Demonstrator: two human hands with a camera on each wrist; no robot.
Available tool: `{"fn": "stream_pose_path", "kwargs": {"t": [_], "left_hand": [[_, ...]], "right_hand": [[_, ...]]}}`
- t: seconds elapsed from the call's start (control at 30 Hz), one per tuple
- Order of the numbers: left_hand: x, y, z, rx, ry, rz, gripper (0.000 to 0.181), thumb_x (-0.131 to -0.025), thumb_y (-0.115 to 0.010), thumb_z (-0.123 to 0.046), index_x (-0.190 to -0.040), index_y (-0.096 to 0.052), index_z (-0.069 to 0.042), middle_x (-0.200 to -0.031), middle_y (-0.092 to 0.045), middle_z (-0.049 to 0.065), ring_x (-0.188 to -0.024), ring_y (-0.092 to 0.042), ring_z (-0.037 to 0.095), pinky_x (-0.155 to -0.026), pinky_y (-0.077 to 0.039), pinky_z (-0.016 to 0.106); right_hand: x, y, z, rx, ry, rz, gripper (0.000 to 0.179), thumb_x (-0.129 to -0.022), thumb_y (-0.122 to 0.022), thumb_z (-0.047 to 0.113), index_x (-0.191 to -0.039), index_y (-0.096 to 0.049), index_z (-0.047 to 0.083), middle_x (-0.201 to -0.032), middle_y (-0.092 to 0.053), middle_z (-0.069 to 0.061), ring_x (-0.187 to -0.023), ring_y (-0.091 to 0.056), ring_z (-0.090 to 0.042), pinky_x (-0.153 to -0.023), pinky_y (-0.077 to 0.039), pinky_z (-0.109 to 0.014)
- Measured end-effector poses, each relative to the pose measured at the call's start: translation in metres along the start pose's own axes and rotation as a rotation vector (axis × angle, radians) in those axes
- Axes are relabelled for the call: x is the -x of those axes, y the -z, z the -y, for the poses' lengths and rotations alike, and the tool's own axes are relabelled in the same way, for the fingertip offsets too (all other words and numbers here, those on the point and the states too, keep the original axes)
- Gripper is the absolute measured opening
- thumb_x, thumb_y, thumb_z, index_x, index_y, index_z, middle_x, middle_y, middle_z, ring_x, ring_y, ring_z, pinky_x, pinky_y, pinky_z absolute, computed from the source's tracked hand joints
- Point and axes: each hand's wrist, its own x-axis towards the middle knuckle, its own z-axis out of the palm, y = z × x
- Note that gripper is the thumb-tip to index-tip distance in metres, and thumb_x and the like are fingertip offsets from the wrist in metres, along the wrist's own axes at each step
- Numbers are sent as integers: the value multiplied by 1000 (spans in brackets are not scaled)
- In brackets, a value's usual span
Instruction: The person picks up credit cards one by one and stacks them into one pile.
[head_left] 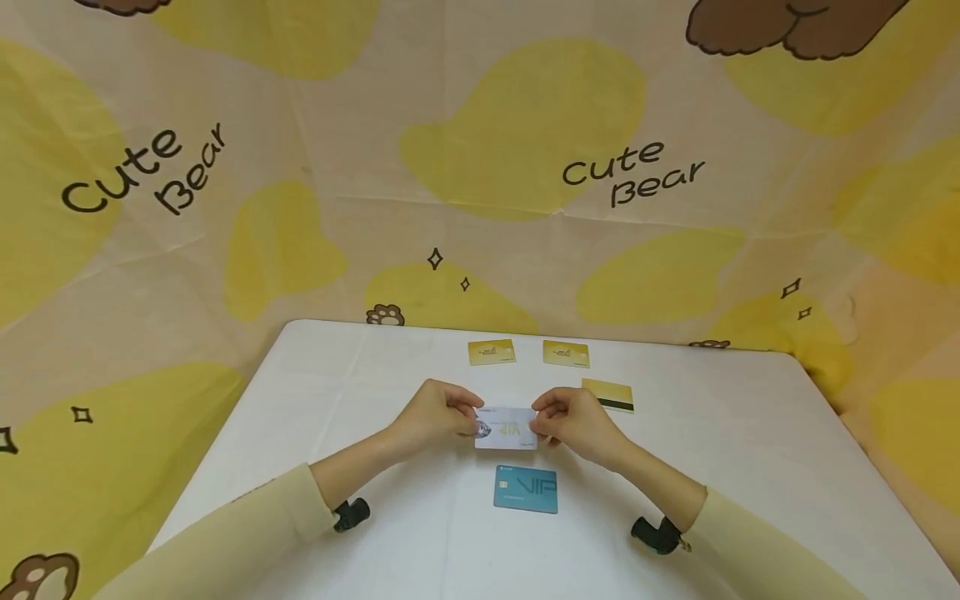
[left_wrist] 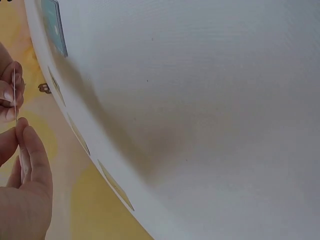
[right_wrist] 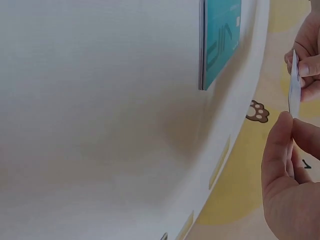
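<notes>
A white VIP card [head_left: 506,428] is held up above the table, its printed face toward the head camera. My left hand [head_left: 438,417] pinches its left edge between thumb and fingers. At the opposite edge, my right hand [head_left: 577,423] pinches it in the same way. Both wrist views catch the card [right_wrist: 294,92] nearly edge-on between the two hands. Just nearer than the hands lies a teal VIP card [head_left: 526,489] on top of a small stack, whose layered edge shows in the right wrist view.
Two gold cards, one on the left [head_left: 492,352] and one on the right [head_left: 566,353], lie near the far edge of the white table [head_left: 360,375]. A gold card with a black stripe [head_left: 608,395] lies beside my right hand. Behind hangs a bear-patterned cloth [head_left: 495,125].
</notes>
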Motion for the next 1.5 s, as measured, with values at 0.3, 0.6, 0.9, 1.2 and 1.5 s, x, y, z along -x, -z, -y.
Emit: {"fn": "stream_pose_path", "kwargs": {"t": [0.3, 0.6, 0.9, 1.2, 1.5], "left_hand": [[3, -11, 2, -54, -6, 30, 25, -84, -79, 4, -109, -78, 2, -79, -67, 5, -74, -63, 16, -67, -55, 23], [3, -21, 5, -19, -23, 79, 27, -83, -80, 5, -111, -77, 6, -79, -67, 5, -72, -64, 15, -68, -56, 23], [4, -28, 11, -18, -37, 115, 29, -81, -82, 5, -110, -76, 6, -77, -67, 3, -69, -63, 13, -65, -54, 21], [4, -35, 15, -41, -44, 126, 28, -80, -81, 6, -108, -78, 6, -74, -67, 2, -69, -60, 12, -62, -49, 20], [6, -41, 18, -37, -16, 153, 28, -79, -78, 12, -107, -76, 10, -74, -67, 1, -70, -62, 11, -62, -51, 20]], "right_hand": [[14, 2, -8, -32, -12, 21, 24, -92, -78, 3, -112, -68, -6, -86, -68, -9, -73, -66, -22, -65, -61, -32], [25, 6, -16, -33, -28, 25, 24, -92, -78, 5, -112, -70, -6, -85, -69, -8, -72, -67, -22, -64, -60, -30], [31, 8, -24, -64, -52, 44, 24, -93, -78, 6, -109, -69, -8, -84, -71, -8, -68, -68, -24, -63, -61, -32], [38, 8, -27, -96, -67, 58, 24, -92, -79, 4, -108, -68, -9, -81, -70, -10, -66, -69, -28, -60, -61, -33], [41, 6, -32, -91, -107, 83, 22, -92, -78, 4, -106, -67, -9, -79, -69, -9, -65, -69, -22, -60, -61, -32]]}}
